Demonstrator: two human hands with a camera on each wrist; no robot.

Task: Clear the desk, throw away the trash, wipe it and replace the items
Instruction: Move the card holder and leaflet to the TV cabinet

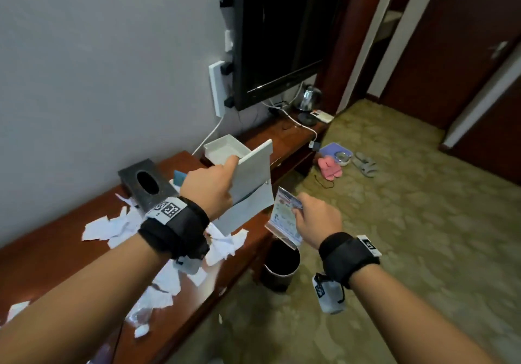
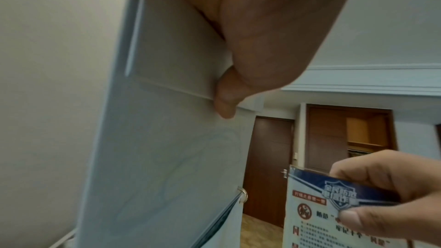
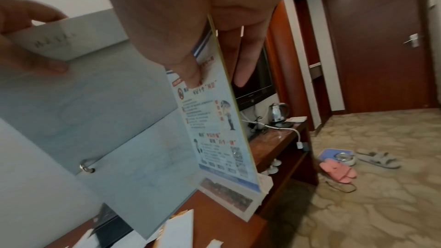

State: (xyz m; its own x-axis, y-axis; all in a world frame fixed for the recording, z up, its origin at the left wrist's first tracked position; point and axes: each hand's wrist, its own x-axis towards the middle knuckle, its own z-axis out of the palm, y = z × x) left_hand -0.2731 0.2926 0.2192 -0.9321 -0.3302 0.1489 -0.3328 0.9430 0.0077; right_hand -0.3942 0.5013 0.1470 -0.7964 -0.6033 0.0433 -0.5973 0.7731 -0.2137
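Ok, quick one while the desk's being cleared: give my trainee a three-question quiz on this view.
1. Pick one: the left hand holds A) a mug, B) a grey folder, C) a phone.
2. True or false: torn paper scraps lie on the desk.
3. Fill in: the right hand pinches the printed card by its ____ edge.
Key: 1 B; 2 true; 3 top.
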